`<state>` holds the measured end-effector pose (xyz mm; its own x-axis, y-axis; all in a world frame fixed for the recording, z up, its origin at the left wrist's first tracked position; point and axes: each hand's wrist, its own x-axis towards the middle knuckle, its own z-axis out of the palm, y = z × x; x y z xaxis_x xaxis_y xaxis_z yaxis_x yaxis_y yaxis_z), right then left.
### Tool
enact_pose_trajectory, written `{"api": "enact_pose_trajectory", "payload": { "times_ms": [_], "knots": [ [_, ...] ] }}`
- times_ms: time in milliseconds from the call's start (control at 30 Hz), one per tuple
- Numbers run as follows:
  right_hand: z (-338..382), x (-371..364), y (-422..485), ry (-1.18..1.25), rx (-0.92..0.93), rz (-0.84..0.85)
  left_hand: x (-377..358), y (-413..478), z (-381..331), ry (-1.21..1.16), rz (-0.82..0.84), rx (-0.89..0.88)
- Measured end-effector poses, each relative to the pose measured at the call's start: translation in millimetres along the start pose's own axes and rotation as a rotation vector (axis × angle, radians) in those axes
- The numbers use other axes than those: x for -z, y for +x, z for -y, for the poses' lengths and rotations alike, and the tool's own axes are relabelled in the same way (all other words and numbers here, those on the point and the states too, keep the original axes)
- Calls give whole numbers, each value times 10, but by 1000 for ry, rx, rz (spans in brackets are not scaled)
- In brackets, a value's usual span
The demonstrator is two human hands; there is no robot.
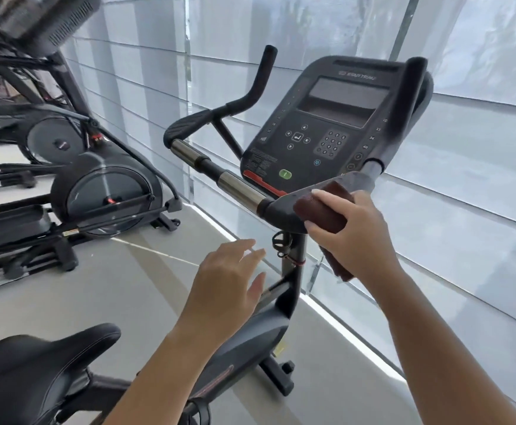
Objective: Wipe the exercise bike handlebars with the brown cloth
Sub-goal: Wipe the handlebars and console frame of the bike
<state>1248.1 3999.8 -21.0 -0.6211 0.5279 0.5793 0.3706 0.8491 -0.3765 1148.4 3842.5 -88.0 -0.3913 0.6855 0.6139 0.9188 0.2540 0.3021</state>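
The exercise bike's handlebars (217,176) run left from the centre mount, with chrome sensor sections and black grips that curve upward. Another grip (411,96) rises at the right of the console. My right hand (352,234) grips the brown cloth (318,210) and presses it against the dark centre mount of the bars, just below the console. One end of the cloth hangs down behind my wrist. My left hand (229,280) hovers in the air below the bars with fingers relaxed, holding nothing.
The bike's console (327,124) tilts up behind the bars. Its black saddle (36,369) sits at bottom left and the post (292,271) drops from the mount. Elliptical machines (97,191) stand at left. A window with white blinds (450,210) runs close behind.
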Motion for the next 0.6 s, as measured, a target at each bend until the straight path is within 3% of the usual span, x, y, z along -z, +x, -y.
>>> {"api": "enact_pose_trajectory", "payload": {
  "times_ms": [333,600],
  "knots": [
    [332,-307,-265,195,53,35,127,-267,70,64,-95,97],
    [717,-656,109,198,4,-119,191,56,768,33,-141,33]
  ]
}}
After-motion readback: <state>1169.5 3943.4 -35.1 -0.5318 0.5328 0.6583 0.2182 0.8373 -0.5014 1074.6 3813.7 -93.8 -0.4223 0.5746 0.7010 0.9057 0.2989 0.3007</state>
